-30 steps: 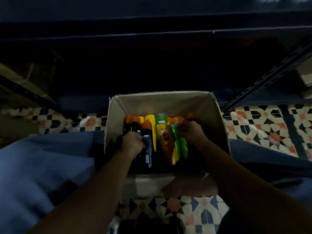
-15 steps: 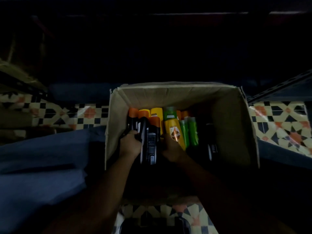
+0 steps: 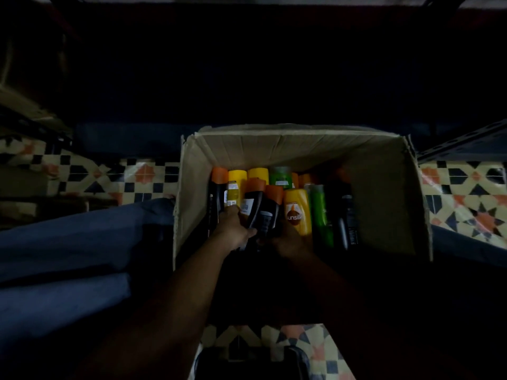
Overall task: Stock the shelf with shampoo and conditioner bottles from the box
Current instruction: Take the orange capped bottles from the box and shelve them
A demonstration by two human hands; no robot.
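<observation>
dim patterned floor (image 3: 142, 176), cardboard box (image 3: 384, 204); both hands' fingers (image 3: 233, 212) curled around black orange-capped bottles (image 3: 263, 212).

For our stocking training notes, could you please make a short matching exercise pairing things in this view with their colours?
Things:
1. cardboard box
2. Sunsilk bottle
3. bottle in the left hand
4. slim bottle right of the Sunsilk one

Colours:
a. green
b. black with an orange cap
c. plain brown
d. yellow

Pairs: 1-c, 2-d, 3-b, 4-a
</observation>
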